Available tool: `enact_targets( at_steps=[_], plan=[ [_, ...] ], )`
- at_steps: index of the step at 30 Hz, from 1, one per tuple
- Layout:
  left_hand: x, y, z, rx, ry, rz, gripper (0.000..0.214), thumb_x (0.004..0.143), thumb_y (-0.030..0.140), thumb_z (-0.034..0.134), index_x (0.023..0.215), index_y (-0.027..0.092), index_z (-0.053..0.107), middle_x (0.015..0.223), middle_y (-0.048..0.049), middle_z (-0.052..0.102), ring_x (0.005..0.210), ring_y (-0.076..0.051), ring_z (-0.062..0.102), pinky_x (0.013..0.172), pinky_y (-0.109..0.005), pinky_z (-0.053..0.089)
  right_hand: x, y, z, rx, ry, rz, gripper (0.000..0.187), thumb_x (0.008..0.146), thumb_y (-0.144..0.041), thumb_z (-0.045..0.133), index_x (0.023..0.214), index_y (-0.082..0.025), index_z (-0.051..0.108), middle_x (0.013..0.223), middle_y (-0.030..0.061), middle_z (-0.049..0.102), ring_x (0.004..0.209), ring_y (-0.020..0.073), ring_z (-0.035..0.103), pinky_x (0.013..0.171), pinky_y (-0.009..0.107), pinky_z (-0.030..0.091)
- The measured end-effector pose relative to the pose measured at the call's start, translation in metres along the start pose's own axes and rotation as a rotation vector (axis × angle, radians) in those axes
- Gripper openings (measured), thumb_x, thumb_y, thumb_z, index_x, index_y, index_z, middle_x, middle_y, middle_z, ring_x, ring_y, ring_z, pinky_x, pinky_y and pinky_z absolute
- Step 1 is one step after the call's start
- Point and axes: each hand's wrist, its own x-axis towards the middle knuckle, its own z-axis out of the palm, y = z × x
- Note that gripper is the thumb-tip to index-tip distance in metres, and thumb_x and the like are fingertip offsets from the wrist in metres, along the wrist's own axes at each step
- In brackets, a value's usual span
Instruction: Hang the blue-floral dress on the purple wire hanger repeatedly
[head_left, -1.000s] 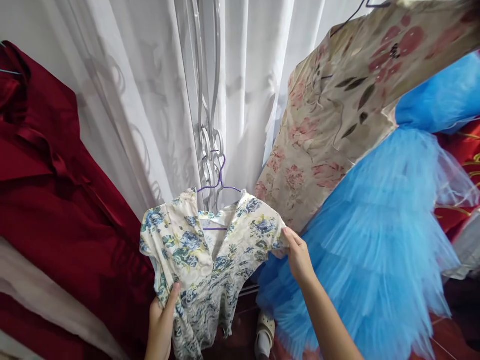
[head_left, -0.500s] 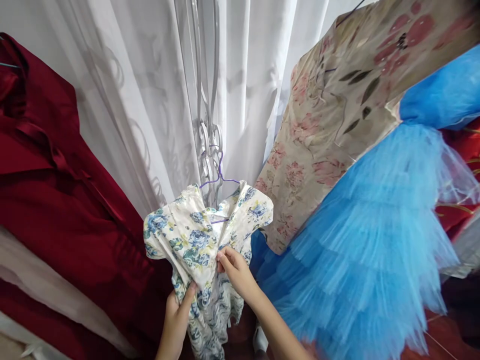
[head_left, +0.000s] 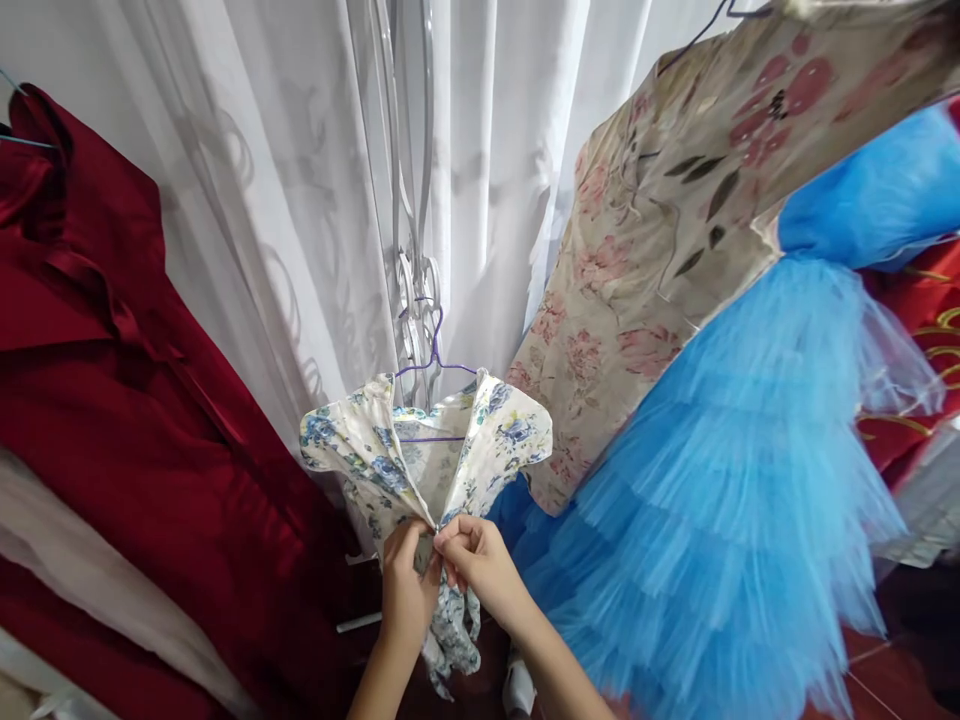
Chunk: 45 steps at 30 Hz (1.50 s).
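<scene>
A small white dress (head_left: 517,425) with a blue floral print hangs on a purple wire hanger (head_left: 436,362). Its front or back opening spreads in a V, with the hanger's bar across it. At the bottom of the V, my right hand (head_left: 480,560) is closed in a pinch, apparently on the zipper (head_left: 437,530); its pull is mostly hidden by the fingers. My left hand (head_left: 409,570) is closed on the dress fabric just left of that spot, fingertips close to the right hand's. The gathered skirt (head_left: 454,640) hangs below both hands.
A white metal rack (head_left: 409,200) with curled ends stands before white curtains (head_left: 495,150). To the left hangs a dark red garment (head_left: 150,420). On the right hang a beige floral dress (head_left: 600,330) and a blue tiered tulle dress (head_left: 720,480). A shoe (head_left: 517,685) shows on the floor.
My left hand has moved up and right, from the side of the dress to beside my right hand. The V opening is wider and reaches lower.
</scene>
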Motion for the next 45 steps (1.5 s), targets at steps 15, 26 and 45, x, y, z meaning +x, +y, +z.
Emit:
enact_targets(
  at_steps=[15,26,45],
  plan=[
    [-0.008,0.041,0.012,0.349,-0.379,0.026,0.01,0.081,0.013,0.053,0.075,0.02,0.054,0.077,-0.0049,0.064,0.076,-0.022,0.061,0.072,-0.032,0.042,0.074,-0.144,0.002,0.197,0.252,-0.415,0.019,0.071,-0.028,0.07,0.059,-0.016,0.06,0.042,-0.0054,0.052,0.034,0.0051,0.03,0.037,0.021,0.022],
    [0.126,0.102,-0.053,-0.019,0.054,0.358,0.035,0.096,0.031,0.052,0.13,0.022,0.059,0.089,-0.0026,0.067,0.082,-0.015,0.062,0.081,-0.027,0.048,0.051,-0.139,-0.004,-0.001,0.189,-0.462,0.022,0.08,-0.036,0.067,0.072,-0.018,0.058,0.041,-0.0063,0.052,0.034,0.007,0.039,0.038,0.02,0.03],
    [0.201,0.026,-0.12,-0.689,0.88,-0.014,0.014,0.088,0.027,0.064,0.088,0.014,0.06,0.07,0.0044,0.055,0.067,-0.008,0.054,0.069,-0.019,0.044,0.063,-0.066,-0.009,0.006,0.037,-0.312,0.025,0.081,-0.035,0.065,0.069,-0.02,0.049,0.047,-0.0107,0.036,0.041,0.0053,0.024,0.042,0.021,0.017]
  ],
)
